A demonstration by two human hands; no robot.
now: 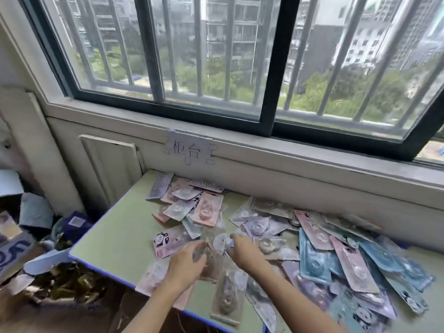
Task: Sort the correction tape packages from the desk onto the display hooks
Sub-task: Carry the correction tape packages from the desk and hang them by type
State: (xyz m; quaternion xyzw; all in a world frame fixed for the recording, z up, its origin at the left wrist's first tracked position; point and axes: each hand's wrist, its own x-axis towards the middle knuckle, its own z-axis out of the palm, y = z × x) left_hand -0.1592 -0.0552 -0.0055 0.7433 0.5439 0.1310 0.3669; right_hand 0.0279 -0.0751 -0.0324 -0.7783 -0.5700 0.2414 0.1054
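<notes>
Sorting through correction tape packages (276,239) on the desk (115,234), both hands down in the pile.

Left of the desk: cluttered floor with boxes and bags (36,212), blurry. Desk's left part bare green, blue edge trim. Paper sign (189,150) taped to the wall under the window (216,56), above the desk's back edge. Packages spread from the back-left corner across the middle to the right edge, pink and lilac at left, blue and panda prints at right. Left hand (186,263) near the front edge, fingers curled on a clear-fronted package (206,258). Right hand (242,248) just beside it, fingertips pinching a small pale package (222,241); motion blur, exact grip hard to read.
</notes>
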